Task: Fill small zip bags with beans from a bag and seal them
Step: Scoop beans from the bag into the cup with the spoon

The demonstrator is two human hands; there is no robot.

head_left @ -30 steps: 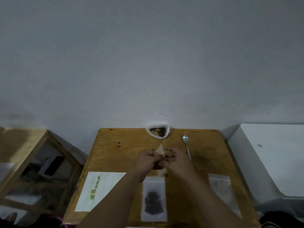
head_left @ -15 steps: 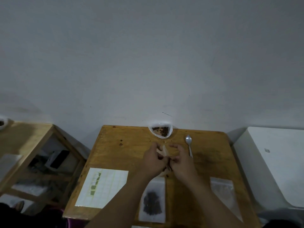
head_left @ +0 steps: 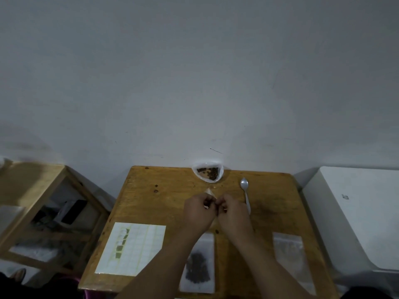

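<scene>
The left hand (head_left: 199, 212) and the right hand (head_left: 234, 212) meet knuckle to knuckle above the middle of the wooden table (head_left: 164, 203). The fingers of both hands are curled inward and pinch a small zip bag (head_left: 209, 191) between them. Only a pale corner of this bag projects past the left hand toward the wall; the rest, including its contents and seal line, is hidden by the fingers. The open bean bag (head_left: 208, 174) stands at the far edge of the table, against the wall, with dark beans visible inside. A metal spoon (head_left: 246, 194) lies just right of the hands, bowl toward the wall. A filled zip bag (head_left: 198, 267) lies flat at the near edge, partly under the left forearm; whether it is sealed cannot be told. A stack of empty zip bags (head_left: 289, 253) lies near the right corner. A white label sheet (head_left: 133, 248) lies at the near left. One loose bean (head_left: 217, 231) rests between the wrists.
</scene>
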